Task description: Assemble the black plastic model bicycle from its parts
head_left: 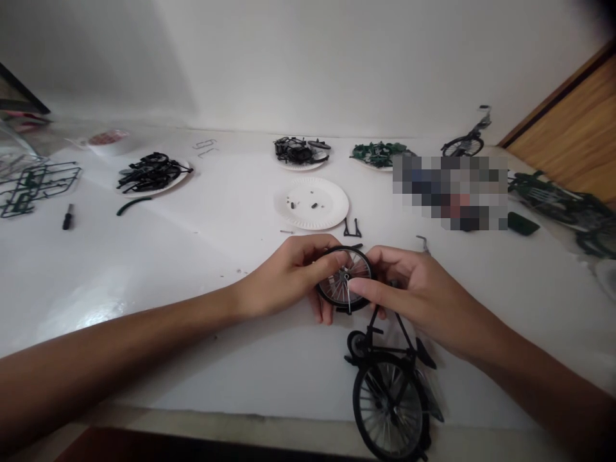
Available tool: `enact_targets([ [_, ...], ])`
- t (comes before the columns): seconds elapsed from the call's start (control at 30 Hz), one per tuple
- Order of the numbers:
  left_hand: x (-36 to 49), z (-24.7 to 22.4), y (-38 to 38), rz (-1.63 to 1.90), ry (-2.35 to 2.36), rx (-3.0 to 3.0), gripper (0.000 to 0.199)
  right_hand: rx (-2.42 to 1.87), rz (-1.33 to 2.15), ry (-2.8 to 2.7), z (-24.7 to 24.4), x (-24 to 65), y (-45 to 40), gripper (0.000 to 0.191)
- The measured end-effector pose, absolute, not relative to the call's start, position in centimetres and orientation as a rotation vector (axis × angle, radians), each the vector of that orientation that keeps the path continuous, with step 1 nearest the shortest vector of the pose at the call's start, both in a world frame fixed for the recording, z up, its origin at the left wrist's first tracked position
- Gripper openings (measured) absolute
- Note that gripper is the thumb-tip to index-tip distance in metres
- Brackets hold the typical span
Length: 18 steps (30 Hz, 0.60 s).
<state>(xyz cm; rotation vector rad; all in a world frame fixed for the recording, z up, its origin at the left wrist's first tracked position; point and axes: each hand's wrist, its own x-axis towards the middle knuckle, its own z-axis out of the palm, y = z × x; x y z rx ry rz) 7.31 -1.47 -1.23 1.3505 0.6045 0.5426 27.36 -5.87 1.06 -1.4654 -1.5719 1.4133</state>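
Observation:
A black model bicycle [392, 350] hangs over the table's front edge, its rear wheel [391, 405] toward me. Its spoked front wheel [347, 280] sits between my two hands. My left hand [315, 269] grips this wheel from the left, thumb on the spokes and fingers behind the rim. From the right, my right hand [402, 282] closes on the wheel and the bicycle's front end, thumb tip near the hub. Its other fingers are partly hidden behind the bicycle. A small black U-shaped part [353, 229] lies just beyond my hands.
A paper plate [332, 208] holds tiny parts. Plates of black parts [154, 173], more black parts [298, 151] and green parts [378, 154] stand farther back. A screwdriver [68, 217] and green part frames [41, 183] lie left. Another model bicycle [464, 142] stands back right, near a blurred patch.

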Motion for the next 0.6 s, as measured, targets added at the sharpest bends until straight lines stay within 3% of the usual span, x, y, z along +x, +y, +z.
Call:
enact_targets([
  [0.6, 7.67, -0.87, -1.89, 0.576, 0.664, 1.356, 0.025, -1.422, 1.475, -1.497, 0.50, 27.35, -5.86, 0.023],
])
